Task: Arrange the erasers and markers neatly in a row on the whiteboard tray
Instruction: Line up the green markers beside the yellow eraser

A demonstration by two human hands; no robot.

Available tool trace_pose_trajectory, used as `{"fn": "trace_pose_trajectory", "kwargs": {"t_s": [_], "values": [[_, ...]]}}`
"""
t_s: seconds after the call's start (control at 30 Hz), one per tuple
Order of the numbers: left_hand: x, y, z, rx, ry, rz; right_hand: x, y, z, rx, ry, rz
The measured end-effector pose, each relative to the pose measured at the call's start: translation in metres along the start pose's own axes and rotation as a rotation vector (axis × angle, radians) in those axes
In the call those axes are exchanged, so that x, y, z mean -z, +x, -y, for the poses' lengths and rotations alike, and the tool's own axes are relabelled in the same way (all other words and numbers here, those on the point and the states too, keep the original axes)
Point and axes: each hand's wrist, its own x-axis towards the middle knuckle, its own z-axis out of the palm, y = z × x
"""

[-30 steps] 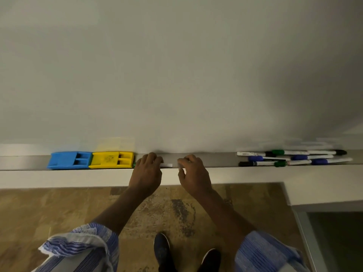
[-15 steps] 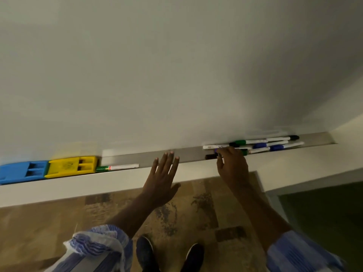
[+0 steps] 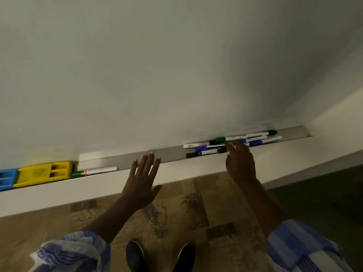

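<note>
A grey whiteboard tray (image 3: pixel 169 153) runs along the bottom of the whiteboard. At its left lie a blue eraser (image 3: pixel 6 178) and a yellow eraser (image 3: pixel 44 173) end to end, then one green-capped marker (image 3: pixel 93 171). A loose pile of several markers (image 3: pixel 231 143) with green, blue and black caps lies at the right. My left hand (image 3: pixel 142 181) hovers flat with fingers spread over the tray's front edge, holding nothing. My right hand (image 3: pixel 240 161) reaches into the pile, its fingertips on the markers; I cannot tell whether it grips one.
The white whiteboard (image 3: pixel 176 75) fills the upper view. A white ledge (image 3: pixel 78 191) runs under the tray. Below are a brown patterned floor (image 3: pixel 176 216) and my shoes (image 3: pixel 160 256). A white wall (image 3: pixel 334 114) closes the tray's right end.
Both hands left the green-capped marker next to the yellow eraser. My right hand moved right onto the marker pile and further along it. My left hand opened flat. The view swung right.
</note>
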Motion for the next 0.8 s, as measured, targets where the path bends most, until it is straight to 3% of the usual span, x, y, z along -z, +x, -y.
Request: {"fn": "trace_pose_trajectory", "kwargs": {"t_s": [0.3, 0.5, 0.8], "values": [[0.005, -0.001, 0.0, -0.014, 0.023, 0.001, -0.006, 0.013, -0.021, 0.166, 0.0, -0.094], [0.004, 0.0, -0.001, -0.003, -0.009, -0.004, -0.001, 0.022, -0.027, 0.277, -0.025, -0.05], [0.001, 0.002, 0.0, 0.006, -0.009, 0.023, 0.005, 0.025, -0.022, 0.303, 0.057, -0.131]]}}
